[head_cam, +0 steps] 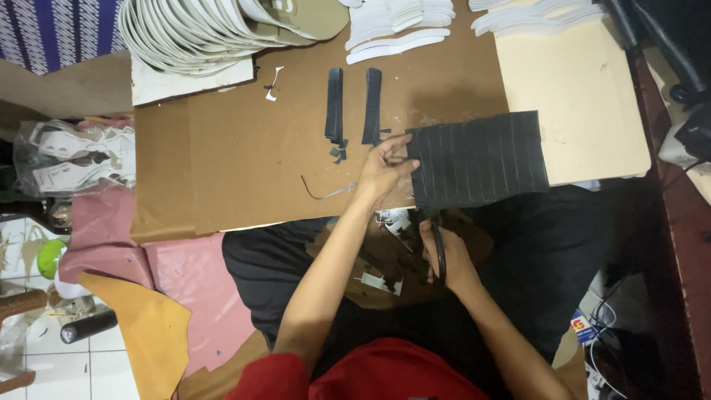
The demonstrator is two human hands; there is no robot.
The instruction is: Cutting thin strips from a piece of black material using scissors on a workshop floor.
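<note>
Head view, looking down on a brown cardboard work surface (244, 148). Left hand (383, 169) pinching the left edge of a black ribbed sheet (478, 159), fingers closed on it, thumb on top. Sheet lying flat, near edge overhanging the cardboard toward the lap, far right corner resting over a pale cream board (585, 96). Right hand (448, 255) below the sheet's near edge, wrapped around the dark handles of scissors (438, 248); blades pointing up toward the sheet's lower left corner, whether open or closed cannot tell. Two cut black strips (354, 107) lying side by side just beyond the left hand, small black offcuts at their near ends. Stack of white sole-shaped cutouts (200, 33) at far left, more white pieces (396, 30) along the far edge. Thin dark thread (318, 192) near the left wrist. Pink sheet (185, 274) and tan sheet (148, 333) lower left on the floor side.
</note>
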